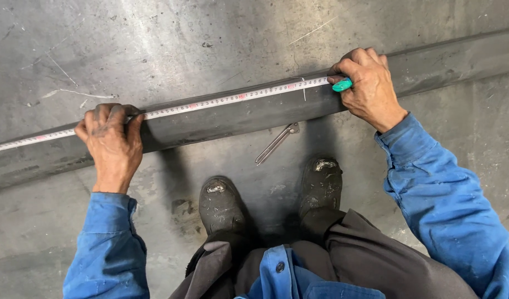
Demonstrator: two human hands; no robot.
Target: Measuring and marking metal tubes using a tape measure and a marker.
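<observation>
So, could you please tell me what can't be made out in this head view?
- Right hand: its fingers hide most of the green object, so its kind is unclear.
- Tape measure: its left end is cut off by the picture's edge, and its markings are too small.
- Left hand: it covers the tape beneath.
- Steel bar: both ends leave the picture.

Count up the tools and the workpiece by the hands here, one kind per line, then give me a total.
Tape measure, stretched along the bar, pinned by the left hand: 1
Green marker, in the right hand: 1
Long dark metal bar: 1
Slim metal tool on the floor beside the bar: 1
Total: 4
</observation>
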